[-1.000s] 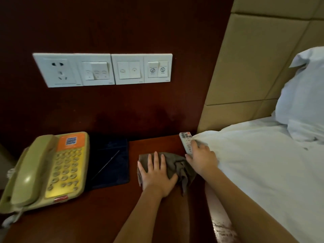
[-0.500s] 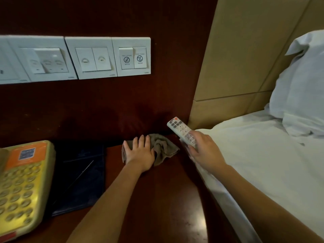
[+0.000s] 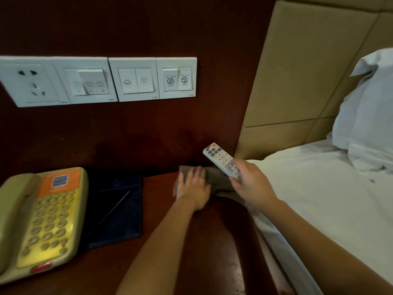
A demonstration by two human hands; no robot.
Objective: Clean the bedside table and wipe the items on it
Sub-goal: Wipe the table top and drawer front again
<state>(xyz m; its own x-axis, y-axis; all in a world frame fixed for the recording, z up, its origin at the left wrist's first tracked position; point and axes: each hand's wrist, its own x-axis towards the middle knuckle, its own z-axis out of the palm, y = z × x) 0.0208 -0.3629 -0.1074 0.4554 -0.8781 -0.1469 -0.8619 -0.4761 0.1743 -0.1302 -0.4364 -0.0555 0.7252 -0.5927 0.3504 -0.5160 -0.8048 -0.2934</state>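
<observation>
My left hand [image 3: 193, 188] lies flat with straight fingers on a grey-brown cloth [image 3: 217, 177], pressing it onto the dark wooden bedside table [image 3: 191, 248] near its back right corner. My right hand [image 3: 249, 182] grips a white remote control [image 3: 221, 158] by its lower end and holds it tilted above the cloth, clear of the table. A beige telephone [image 3: 40, 218] with an orange sticker sits on the table's left side. Beside the phone lies a dark folder [image 3: 117, 207].
A white panel of switches and a socket [image 3: 97, 80] is fixed to the dark wall behind the table. The bed with a white sheet [image 3: 319, 199] and a pillow [image 3: 370, 107] borders the table on the right, below a padded tan headboard [image 3: 297, 77].
My left hand has slid the cloth from mid-table to the back, against the wall. My right hand has lifted the remote off the table's right edge and holds it above the cloth.
</observation>
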